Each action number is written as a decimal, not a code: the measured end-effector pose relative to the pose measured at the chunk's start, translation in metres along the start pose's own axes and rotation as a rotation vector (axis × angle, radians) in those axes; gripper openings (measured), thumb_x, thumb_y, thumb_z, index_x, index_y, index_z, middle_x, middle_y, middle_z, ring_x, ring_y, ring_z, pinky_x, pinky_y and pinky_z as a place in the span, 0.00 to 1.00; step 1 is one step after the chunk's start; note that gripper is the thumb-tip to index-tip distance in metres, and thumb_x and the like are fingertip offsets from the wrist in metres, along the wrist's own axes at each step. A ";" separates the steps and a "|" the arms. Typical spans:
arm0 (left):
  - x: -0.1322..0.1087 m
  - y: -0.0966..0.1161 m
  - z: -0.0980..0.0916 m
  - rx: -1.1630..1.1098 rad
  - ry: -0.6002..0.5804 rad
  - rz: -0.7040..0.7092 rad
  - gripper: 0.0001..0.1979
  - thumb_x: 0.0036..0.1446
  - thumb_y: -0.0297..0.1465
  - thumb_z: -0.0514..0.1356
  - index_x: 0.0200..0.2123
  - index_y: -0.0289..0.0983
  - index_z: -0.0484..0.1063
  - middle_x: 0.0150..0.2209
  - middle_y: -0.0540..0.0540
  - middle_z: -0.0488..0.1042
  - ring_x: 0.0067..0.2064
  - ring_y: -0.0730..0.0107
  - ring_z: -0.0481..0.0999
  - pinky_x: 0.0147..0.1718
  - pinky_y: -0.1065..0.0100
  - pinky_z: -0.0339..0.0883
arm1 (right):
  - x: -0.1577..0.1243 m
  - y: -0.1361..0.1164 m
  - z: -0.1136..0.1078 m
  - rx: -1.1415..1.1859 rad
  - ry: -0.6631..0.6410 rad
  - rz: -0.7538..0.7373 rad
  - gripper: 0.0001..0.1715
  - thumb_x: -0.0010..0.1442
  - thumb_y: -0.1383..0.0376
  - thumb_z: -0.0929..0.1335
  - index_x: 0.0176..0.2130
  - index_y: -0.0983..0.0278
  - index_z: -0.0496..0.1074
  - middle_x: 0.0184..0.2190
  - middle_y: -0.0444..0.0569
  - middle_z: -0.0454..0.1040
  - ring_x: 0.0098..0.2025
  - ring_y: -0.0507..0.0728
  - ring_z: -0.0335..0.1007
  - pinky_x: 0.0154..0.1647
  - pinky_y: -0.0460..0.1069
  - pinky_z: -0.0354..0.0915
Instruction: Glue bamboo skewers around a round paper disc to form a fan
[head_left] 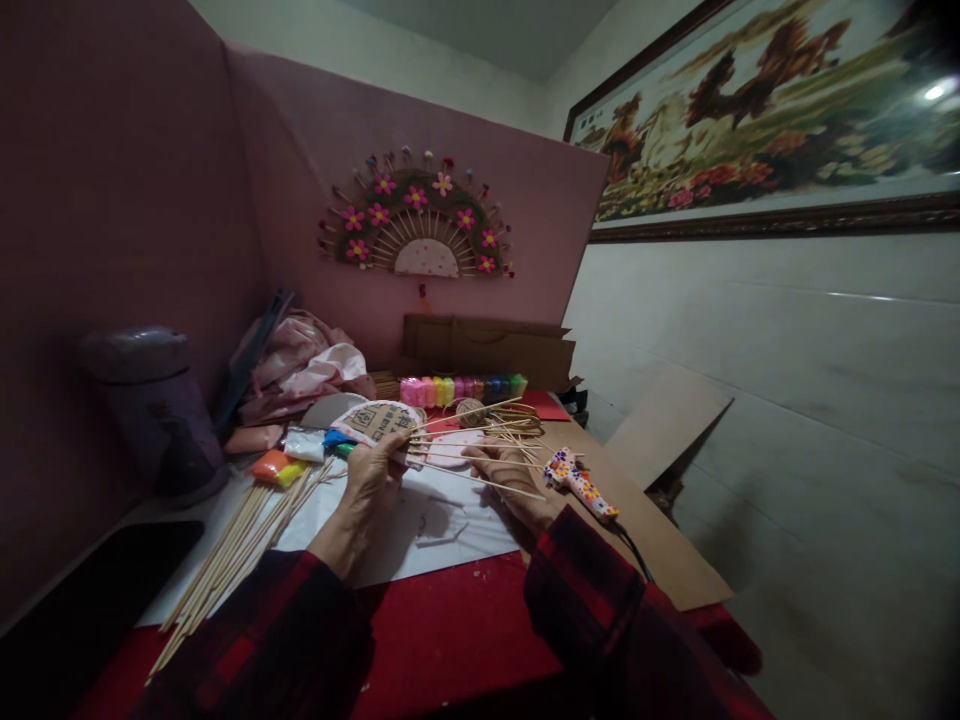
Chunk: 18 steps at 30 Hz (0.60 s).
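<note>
My left hand [367,490] grips a rounded cardboard piece [384,418] with pale fabric folded around its edge and printed characters on its face. Several thin wooden sticks [480,474] fan out from this piece to the right. Fingers and thumb of my right hand [514,482] are closed around one or more of those sticks; exactly which, I cannot tell. Behind the sticks lies a white piece with red dots [456,447], partly hidden. A flower-patterned glue gun [579,485] rests on brown cardboard, just right of my right hand.
Loose wooden sticks [232,545] lie at the left on white paper [435,525]. Orange and yellow clay packs [279,467] sit behind them, near a lidded purple container [161,420]. A row of coloured clay [461,388] stands at the back. A flower-decorated fan [416,220] hangs on the pink panel.
</note>
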<state>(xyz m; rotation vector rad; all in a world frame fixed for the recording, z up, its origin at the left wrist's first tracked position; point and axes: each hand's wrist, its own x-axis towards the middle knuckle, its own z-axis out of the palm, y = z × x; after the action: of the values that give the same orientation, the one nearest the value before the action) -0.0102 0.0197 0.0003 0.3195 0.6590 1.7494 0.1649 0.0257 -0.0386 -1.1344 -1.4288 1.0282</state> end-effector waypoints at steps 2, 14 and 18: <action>0.002 -0.001 -0.001 0.024 -0.034 0.017 0.17 0.36 0.12 0.63 0.30 0.33 0.69 0.24 0.50 0.73 0.24 0.71 0.74 0.20 0.74 0.67 | 0.000 0.001 0.000 -0.003 -0.005 -0.013 0.19 0.52 0.54 0.68 0.22 0.66 0.68 0.18 0.41 0.64 0.20 0.46 0.54 0.20 0.43 0.50; 0.003 -0.001 -0.002 0.050 -0.057 0.009 0.14 0.39 0.13 0.62 0.29 0.33 0.68 0.22 0.50 0.73 0.24 0.71 0.74 0.22 0.73 0.69 | -0.001 0.003 0.001 0.001 0.002 0.048 0.20 0.52 0.53 0.68 0.22 0.66 0.66 0.19 0.41 0.63 0.18 0.45 0.54 0.15 0.41 0.50; 0.004 -0.002 -0.004 0.032 -0.079 0.052 0.14 0.39 0.13 0.61 0.30 0.33 0.68 0.24 0.50 0.74 0.25 0.72 0.75 0.23 0.74 0.70 | 0.000 0.003 0.002 0.005 0.011 0.063 0.19 0.51 0.53 0.68 0.23 0.66 0.66 0.18 0.41 0.63 0.17 0.45 0.53 0.13 0.41 0.50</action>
<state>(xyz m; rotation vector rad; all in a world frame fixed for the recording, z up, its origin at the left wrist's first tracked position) -0.0115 0.0233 -0.0046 0.4293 0.6266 1.7675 0.1633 0.0261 -0.0417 -1.1860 -1.3892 1.0669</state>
